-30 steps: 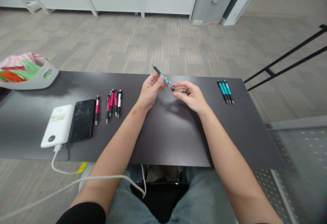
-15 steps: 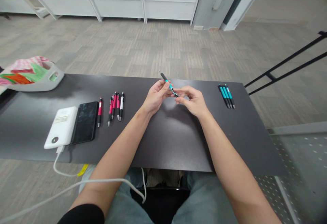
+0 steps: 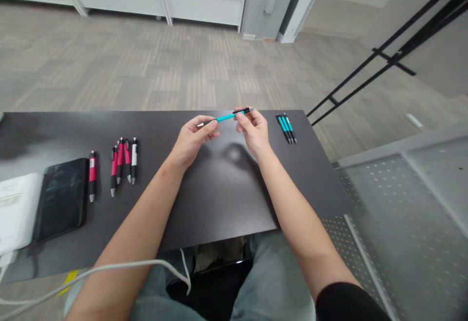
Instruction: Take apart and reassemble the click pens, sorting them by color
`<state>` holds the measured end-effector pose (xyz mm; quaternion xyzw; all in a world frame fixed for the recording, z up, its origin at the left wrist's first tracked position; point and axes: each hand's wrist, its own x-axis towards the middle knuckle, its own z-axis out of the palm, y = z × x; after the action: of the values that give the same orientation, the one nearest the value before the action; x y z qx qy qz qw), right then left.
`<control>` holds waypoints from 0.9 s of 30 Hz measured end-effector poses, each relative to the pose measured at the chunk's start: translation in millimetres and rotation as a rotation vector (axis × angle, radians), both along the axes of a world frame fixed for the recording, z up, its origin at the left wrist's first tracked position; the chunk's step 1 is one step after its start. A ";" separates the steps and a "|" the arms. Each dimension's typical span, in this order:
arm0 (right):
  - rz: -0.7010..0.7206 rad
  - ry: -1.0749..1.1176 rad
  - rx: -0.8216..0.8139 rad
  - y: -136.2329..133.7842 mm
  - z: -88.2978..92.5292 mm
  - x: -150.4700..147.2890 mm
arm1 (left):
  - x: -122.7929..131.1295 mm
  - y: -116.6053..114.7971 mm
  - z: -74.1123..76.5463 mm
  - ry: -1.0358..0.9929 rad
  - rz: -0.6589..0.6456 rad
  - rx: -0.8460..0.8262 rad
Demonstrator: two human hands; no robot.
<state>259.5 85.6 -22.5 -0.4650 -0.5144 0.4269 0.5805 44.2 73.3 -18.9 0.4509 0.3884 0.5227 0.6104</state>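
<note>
A turquoise pen (image 3: 226, 117) with black ends is held nearly level above the far part of the dark table (image 3: 226, 189). My left hand (image 3: 197, 138) pinches its tip end, the silver point sticking out to the left. At the black clicker end, my right hand (image 3: 252, 130) grips it between thumb and fingers. Several turquoise pens (image 3: 286, 128) lie side by side at the right of the table. On the left lie several red pens (image 3: 120, 160), a white pen (image 3: 134, 160) beside them, and a separate red pen (image 3: 92, 175).
A black phone (image 3: 63, 199) and a white power bank (image 3: 18, 213) lie at the left. A white cable (image 3: 127, 265) runs over my left forearm. Beyond the table's right side stand a black metal frame (image 3: 351, 84) and a perforated panel (image 3: 409, 199).
The held pen has turned from steeply slanted to nearly level, and my hands have moved apart along it. The view has swung right, so the basket at the left is out of sight.
</note>
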 end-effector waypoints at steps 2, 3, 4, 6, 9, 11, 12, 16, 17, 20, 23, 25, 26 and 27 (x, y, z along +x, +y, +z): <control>-0.024 -0.029 -0.031 1.8 0.6 1.7 | -1.7 -0.9 0.3 0.117 0.010 0.059; -0.015 -0.050 -0.046 1.8 0.7 2.2 | -1.9 -1.5 -0.3 0.175 0.003 0.085; 0.004 -0.076 -0.060 1.3 0.4 2.3 | -1.6 -2.2 -1.6 0.223 -0.009 0.104; 0.067 -0.133 -0.096 -0.6 -1.2 1.5 | 0.4 -3.5 -6.1 0.274 -0.025 0.122; 0.166 -0.188 -0.136 -3.3 -5.7 -1.3 | 4.5 -4.0 -14.5 0.293 -0.014 0.137; 0.196 -0.199 -0.135 -3.8 -8.3 -2.0 | 5.6 -3.3 -18.1 0.320 -0.007 0.145; 0.197 -0.204 -0.125 -3.5 -9.0 -1.0 | 5.2 -2.8 -19.0 0.343 -0.002 0.149; 0.080 -0.318 -0.081 -2.3 -4.9 22.9 | -0.5 0.3 -19.4 0.515 0.069 0.227; 0.014 -0.372 -0.085 -3.2 -1.6 35.1 | -2.3 1.3 -20.0 0.571 0.090 0.254; -0.215 -0.572 -0.147 -11.2 12.6 80.2 | -6.2 4.4 -24.6 0.698 0.115 0.298; -0.352 -0.900 -0.266 -23.0 29.0 119.0 | -7.0 6.4 -30.4 0.738 0.115 0.320; -0.372 -1.082 -0.375 -28.0 38.0 131.4 | -6.5 6.2 -31.4 0.743 0.105 0.326; -0.376 -1.158 -0.431 -29.1 41.7 133.2 | -6.2 5.6 -30.6 0.755 0.097 0.321; -0.379 -1.225 -0.483 -29.2 44.9 132.7 | -5.9 4.8 -28.9 0.774 0.087 0.310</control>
<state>392.1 56.4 22.4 -0.8211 -0.5501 0.0806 0.1296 38.4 78.1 -47.8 0.6837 0.5247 0.3922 0.3215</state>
